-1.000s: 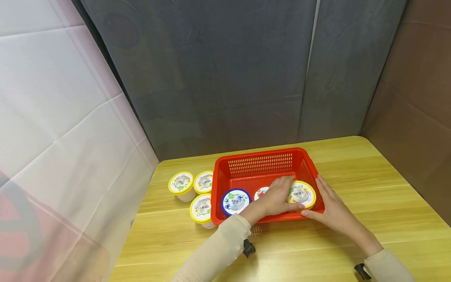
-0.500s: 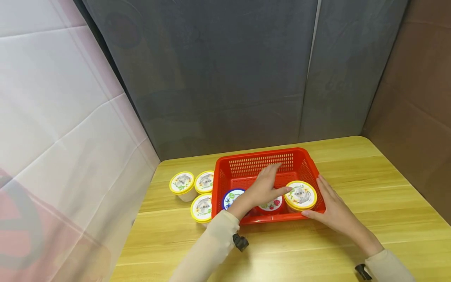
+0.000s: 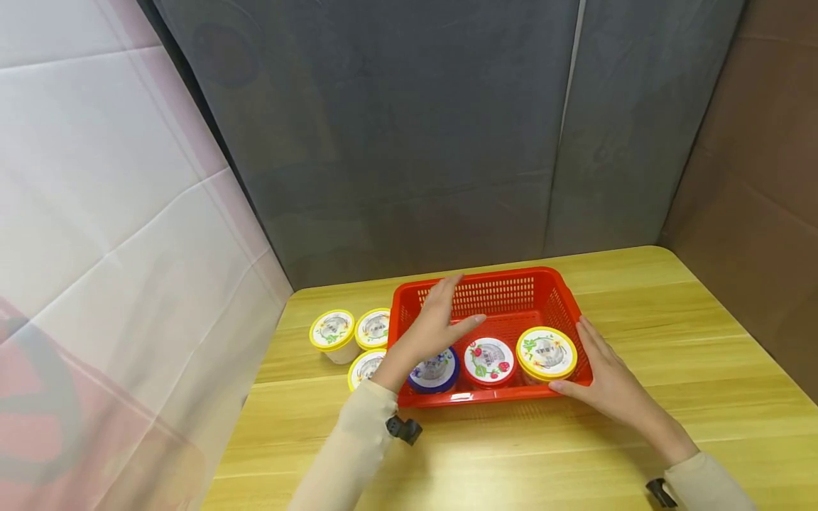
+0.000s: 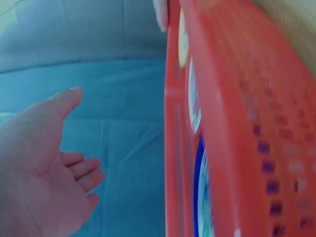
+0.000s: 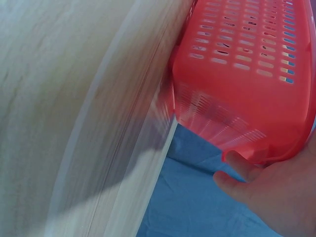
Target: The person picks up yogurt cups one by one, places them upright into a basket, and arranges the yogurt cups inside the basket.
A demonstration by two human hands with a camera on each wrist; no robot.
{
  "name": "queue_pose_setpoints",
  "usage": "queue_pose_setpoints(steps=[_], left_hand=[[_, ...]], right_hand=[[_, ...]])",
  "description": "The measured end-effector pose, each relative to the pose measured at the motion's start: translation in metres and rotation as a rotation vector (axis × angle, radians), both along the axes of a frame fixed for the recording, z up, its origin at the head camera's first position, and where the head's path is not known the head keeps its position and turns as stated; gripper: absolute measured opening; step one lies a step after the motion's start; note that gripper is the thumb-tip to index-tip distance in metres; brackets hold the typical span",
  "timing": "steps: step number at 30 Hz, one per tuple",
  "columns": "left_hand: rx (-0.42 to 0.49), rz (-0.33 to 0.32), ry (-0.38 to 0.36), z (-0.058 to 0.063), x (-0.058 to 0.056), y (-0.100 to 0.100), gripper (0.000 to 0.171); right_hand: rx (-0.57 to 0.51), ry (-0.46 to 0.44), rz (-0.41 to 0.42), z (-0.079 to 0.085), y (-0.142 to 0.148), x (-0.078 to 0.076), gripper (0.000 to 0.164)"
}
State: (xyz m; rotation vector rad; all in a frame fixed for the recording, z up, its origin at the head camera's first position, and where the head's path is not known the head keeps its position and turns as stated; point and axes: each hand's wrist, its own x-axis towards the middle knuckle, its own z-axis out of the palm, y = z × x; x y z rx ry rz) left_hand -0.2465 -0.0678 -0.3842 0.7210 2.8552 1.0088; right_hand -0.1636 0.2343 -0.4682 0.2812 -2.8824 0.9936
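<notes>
My left hand (image 3: 427, 330) hovers over the left part of a red plastic basket (image 3: 476, 399), fingers extended and thumb spread, holding nothing; its palm (image 4: 39, 182) shows beside the rim in the left wrist view. At the basket's right front corner, my right hand (image 3: 607, 380) touches the rim with straight fingers and thumb. Along the basket's front side stand three lidded tubs: a blue-lidded tub (image 3: 434, 370), partly behind the left hand, a red-lidded tub (image 3: 489, 360) and a yellow-lidded tub (image 3: 546, 353). The right wrist view shows the fingers (image 5: 242, 165) against the basket's edge.
Left of the basket on the wooden table (image 3: 307, 433) are three yellow-lidded tubs: a rear left tub (image 3: 334, 330), a rear right tub (image 3: 373, 328) partly behind the basket, and a front tub (image 3: 366, 369) partly behind the left arm. A dark partition (image 3: 409, 142) stands behind.
The left hand has drawn away from the yellow-lidded tub at the basket's right and moved left, uncovering the red-lidded tub. The right hand stays at the corner.
</notes>
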Motion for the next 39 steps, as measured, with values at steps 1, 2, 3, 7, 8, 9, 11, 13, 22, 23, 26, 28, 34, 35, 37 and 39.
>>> queue_pose_setpoints(steps=[1,2,3,7,8,9,11,13,22,23,26,28,34,35,37,39], left_hand=[[0.008,0.012,0.006,0.001,-0.001,-0.005,0.091],[0.014,0.025,0.010,0.001,-0.001,-0.010,0.090],[0.017,0.039,0.011,0.002,-0.001,-0.014,0.090],[0.024,0.092,0.015,0.005,0.000,-0.033,0.089],[0.024,0.104,0.016,0.006,0.000,-0.038,0.089],[0.026,0.119,0.017,0.006,0.001,-0.043,0.089],[0.033,0.147,0.018,0.007,0.002,-0.054,0.089],[0.038,0.175,0.016,0.006,0.004,-0.065,0.088],[0.066,0.250,0.023,-0.007,0.015,-0.107,0.088],[0.070,0.255,0.027,-0.010,0.016,-0.110,0.088],[0.077,0.260,0.029,-0.017,0.021,-0.119,0.088],[0.079,0.264,0.023,-0.021,0.024,-0.123,0.088],[0.061,0.282,0.005,-0.035,0.034,-0.131,0.090],[0.062,0.287,0.000,-0.037,0.036,-0.133,0.090],[0.068,0.290,-0.007,-0.041,0.039,-0.136,0.091],[0.068,0.291,-0.016,-0.045,0.043,-0.138,0.093]], right_hand=[[-0.001,0.000,-0.001,0.000,0.000,0.000,0.124],[-0.003,0.001,0.000,0.000,0.000,0.000,0.124],[-0.005,-0.001,-0.001,0.001,0.000,0.000,0.124],[-0.009,-0.001,0.001,0.001,0.000,0.001,0.124],[-0.008,-0.001,0.001,0.001,0.000,0.001,0.124],[-0.009,0.000,0.002,0.001,0.000,0.001,0.124],[-0.010,0.001,0.004,0.000,-0.001,0.000,0.124],[-0.011,0.002,0.007,-0.001,-0.001,0.000,0.124],[-0.011,0.002,0.003,-0.002,0.001,0.000,0.124],[-0.010,0.002,0.003,-0.002,0.001,0.000,0.124],[-0.009,0.001,0.005,-0.002,0.001,0.000,0.124],[-0.007,-0.001,0.003,-0.002,0.002,-0.001,0.124],[-0.004,0.001,0.002,-0.003,0.002,-0.001,0.123],[-0.004,0.002,0.003,-0.003,0.002,-0.001,0.123],[-0.004,0.000,0.005,-0.003,0.002,-0.001,0.123],[-0.005,0.000,0.006,-0.002,0.001,-0.001,0.123]])
